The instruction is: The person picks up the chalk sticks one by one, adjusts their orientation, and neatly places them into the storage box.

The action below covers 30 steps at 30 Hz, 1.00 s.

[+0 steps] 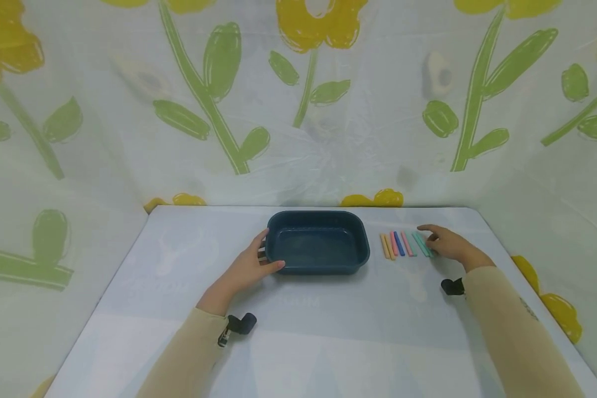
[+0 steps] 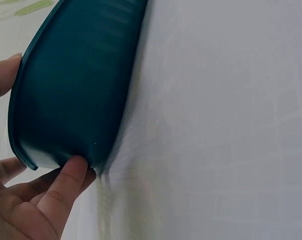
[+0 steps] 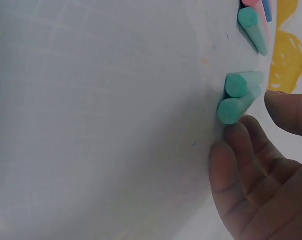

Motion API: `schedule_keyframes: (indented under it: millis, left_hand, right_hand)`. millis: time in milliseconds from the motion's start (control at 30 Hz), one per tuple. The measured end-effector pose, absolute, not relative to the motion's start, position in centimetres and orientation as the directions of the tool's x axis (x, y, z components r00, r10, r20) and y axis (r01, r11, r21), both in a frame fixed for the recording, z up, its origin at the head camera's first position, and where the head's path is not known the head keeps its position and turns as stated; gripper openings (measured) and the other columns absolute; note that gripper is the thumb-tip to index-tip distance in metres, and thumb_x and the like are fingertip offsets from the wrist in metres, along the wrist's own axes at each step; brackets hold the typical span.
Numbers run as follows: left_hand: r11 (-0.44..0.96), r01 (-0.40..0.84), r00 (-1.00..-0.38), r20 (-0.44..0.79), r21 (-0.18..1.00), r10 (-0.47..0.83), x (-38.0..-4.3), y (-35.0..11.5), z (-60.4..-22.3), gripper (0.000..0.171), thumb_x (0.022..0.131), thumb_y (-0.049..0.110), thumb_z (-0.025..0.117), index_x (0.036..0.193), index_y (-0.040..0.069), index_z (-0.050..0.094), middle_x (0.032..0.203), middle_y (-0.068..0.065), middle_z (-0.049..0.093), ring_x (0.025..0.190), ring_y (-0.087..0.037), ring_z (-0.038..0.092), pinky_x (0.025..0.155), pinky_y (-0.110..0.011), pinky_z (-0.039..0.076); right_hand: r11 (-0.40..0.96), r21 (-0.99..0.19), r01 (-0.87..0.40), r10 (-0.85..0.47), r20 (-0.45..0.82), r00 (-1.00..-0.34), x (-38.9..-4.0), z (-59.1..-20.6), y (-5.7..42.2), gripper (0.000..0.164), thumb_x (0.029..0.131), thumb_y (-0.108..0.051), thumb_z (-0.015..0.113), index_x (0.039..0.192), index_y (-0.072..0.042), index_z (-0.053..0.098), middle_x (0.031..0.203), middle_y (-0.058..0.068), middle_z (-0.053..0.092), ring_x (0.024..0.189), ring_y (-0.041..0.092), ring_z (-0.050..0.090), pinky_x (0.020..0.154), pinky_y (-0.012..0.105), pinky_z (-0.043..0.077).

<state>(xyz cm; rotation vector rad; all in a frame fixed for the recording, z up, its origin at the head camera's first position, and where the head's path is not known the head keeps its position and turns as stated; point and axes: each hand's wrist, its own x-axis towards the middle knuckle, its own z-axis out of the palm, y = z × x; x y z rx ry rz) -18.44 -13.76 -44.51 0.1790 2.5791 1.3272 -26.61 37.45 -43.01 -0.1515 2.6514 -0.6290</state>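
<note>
A dark teal rectangular plastic basin (image 1: 318, 246) rests on the table, its inside bare. My left hand (image 1: 249, 265) holds the basin's left end, thumb by the near corner and fingers along the end wall. In the left wrist view, the fingertips (image 2: 73, 167) press against the basin wall (image 2: 76, 90). Right of the basin lies a row of several coloured chalk sticks (image 1: 398, 245), orange-yellow, pink, blue and green. Beside the row's right end is my right hand (image 1: 450, 245), fingers loosely bent. Its fingertips (image 3: 235, 137) lie close to two green chalk sticks (image 3: 235, 97); contact is unclear.
The white table (image 1: 318, 331) extends in front of both hands. A pale curtain (image 1: 378, 138) with yellow flowers and green stems hangs behind and at the sides. Small black devices sit at the left wrist (image 1: 241, 323) and right wrist (image 1: 451, 286).
</note>
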Motion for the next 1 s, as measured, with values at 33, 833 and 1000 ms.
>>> schedule_keyframes:
  millis: [33,833,1000]
  left_hand:
    - [0.581,-0.002,-0.964,-0.155,0.814,0.214,-18.42,-13.77,-44.47,0.102,0.087,0.042,0.078,0.162,0.023,0.011,0.162,-0.017,0.027,0.135,-0.037,0.049,0.109,-0.05,0.041]
    - [0.563,0.006,-0.959,-0.155,0.826,0.237,-18.74,-13.89,-44.89,0.099,0.09,0.038,0.076,0.162,0.021,0.01,0.162,-0.018,0.026,0.137,-0.039,0.046,0.11,-0.05,0.041]
    - [0.563,-0.005,-0.959,-0.164,0.827,0.233,-18.76,-13.79,-44.78,0.1,0.09,0.04,0.075,0.162,0.021,0.009,0.163,-0.018,0.024,0.136,-0.038,0.047,0.109,-0.05,0.041]
  right_hand:
    - [0.89,-0.455,-0.016,-0.205,-0.37,-0.906,-26.7,-43.06,37.52,0.052,0.103,-0.011,0.046,0.152,0.001,0.032,0.131,0.038,0.048,0.113,0.047,0.053,0.094,0.062,0.045]
    - [0.881,-0.47,0.054,-0.219,-0.506,-0.834,-27.23,-42.75,37.49,0.054,0.097,-0.003,0.051,0.147,0.0,0.032,0.133,0.038,0.046,0.11,0.041,0.056,0.1,0.066,0.041]
    - [0.887,-0.462,0.023,-0.242,-0.506,-0.828,-27.4,-42.69,37.51,0.06,0.095,-0.001,0.053,0.15,0.004,0.029,0.131,0.039,0.049,0.107,0.037,0.059,0.099,0.063,0.044]
